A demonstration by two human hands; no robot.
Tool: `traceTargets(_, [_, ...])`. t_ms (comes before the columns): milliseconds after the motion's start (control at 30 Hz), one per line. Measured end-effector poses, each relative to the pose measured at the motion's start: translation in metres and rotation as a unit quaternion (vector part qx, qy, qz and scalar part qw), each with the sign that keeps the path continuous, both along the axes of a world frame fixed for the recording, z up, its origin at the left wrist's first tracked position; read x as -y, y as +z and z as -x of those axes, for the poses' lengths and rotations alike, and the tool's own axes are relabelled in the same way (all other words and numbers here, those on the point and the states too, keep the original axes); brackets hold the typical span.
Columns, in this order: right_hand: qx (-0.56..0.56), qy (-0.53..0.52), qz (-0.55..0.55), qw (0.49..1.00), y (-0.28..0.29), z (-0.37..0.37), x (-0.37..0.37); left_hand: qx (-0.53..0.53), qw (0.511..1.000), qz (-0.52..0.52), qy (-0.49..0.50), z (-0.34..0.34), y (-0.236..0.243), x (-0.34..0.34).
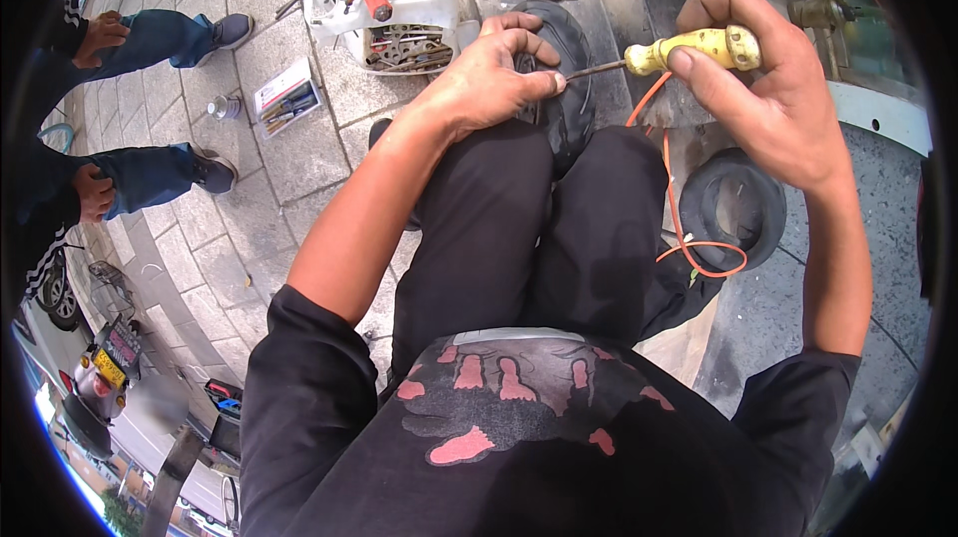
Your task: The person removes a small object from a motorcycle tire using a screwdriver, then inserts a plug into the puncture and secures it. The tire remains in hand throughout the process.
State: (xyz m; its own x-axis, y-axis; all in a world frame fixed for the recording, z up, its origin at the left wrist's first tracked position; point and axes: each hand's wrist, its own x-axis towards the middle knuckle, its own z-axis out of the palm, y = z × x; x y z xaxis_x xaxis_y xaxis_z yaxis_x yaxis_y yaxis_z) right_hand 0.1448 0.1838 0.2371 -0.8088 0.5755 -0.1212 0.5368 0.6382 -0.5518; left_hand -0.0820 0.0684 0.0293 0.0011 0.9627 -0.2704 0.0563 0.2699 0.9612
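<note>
A small black tyre (567,123) stands upright between my knees. My left hand (504,73) grips its near-left side, fingers curled over the edge and thumb pressed by the tread. In my right hand (763,78) is a screwdriver (689,50) with a worn yellow handle, held between thumb and curled fingers. Its metal shaft points left, and the tip meets the tyre right beside my left thumb. Whether the tip is tucked under the tyre's edge, I cannot tell.
A white tool box (409,3) full of wrenches stands at the far left, near a flat tray of tools (287,98) and a small can (225,108). An orange hose (671,178) loops by another tyre (736,208) on the right. Another person's legs (155,43) are at left.
</note>
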Motion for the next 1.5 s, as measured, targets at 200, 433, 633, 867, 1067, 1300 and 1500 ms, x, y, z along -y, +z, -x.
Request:
traceTargets(200, [0.011,0.014,-0.009,1.0,0.004,0.004,0.0,-0.004,1.0,-0.008,-0.001,0.0,-0.001,0.0])
traceTargets(433, [0.006,0.035,-0.032,0.999,0.006,0.011,0.005,0.0,1.0,-0.009,-0.004,-0.001,-0.002,-0.001])
traceTargets(633, [0.008,0.141,-0.055,0.989,0.014,0.032,0.011,-0.013,1.0,-0.024,-0.004,0.001,-0.005,0.0])
traceTargets(867, [0.02,0.179,-0.094,0.979,0.013,0.047,0.016,-0.02,0.999,-0.029,0.002,-0.002,-0.002,0.002])
traceTargets(1067, [0.051,0.137,-0.046,0.988,0.018,0.054,0.017,-0.049,0.996,-0.068,-0.007,-0.003,-0.008,0.002])
traceTargets(1300, [0.086,0.174,-0.046,0.98,0.031,0.052,0.004,-0.078,0.992,-0.1,-0.015,-0.003,-0.013,0.003])
traceTargets(1500, [0.099,0.14,-0.017,0.985,0.034,0.054,0.006,-0.095,0.989,-0.112,-0.01,-0.006,-0.01,0.006])
